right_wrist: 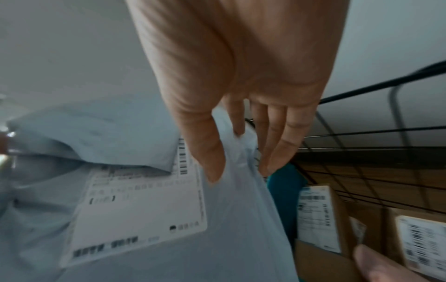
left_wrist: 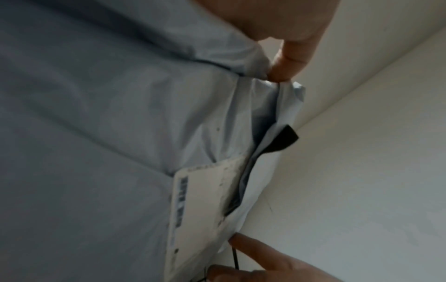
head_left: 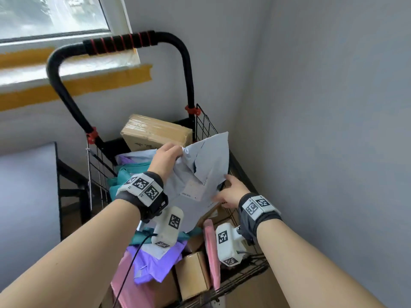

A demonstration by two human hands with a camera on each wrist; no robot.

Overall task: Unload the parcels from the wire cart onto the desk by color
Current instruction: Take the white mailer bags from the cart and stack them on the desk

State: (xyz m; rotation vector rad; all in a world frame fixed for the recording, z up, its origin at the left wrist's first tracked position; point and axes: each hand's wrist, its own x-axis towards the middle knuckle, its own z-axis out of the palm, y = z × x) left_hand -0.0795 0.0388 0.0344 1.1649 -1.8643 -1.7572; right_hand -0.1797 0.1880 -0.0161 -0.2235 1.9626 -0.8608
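Both grips pinch the pale blue poly mailer (head_left: 200, 172), left hand (head_left: 165, 158) at 11 o'clock, right hand (head_left: 231, 192) at 4; it looks light, floppy and slick, best held by its edges.

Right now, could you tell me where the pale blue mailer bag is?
In the head view, the pale blue mailer bag is above the cart, held by the left hand and right hand.

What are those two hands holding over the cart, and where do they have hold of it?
A pale blue mailer bag. The left hand pinches its crumpled top edge; the right hand pinches its right edge, beside the label.
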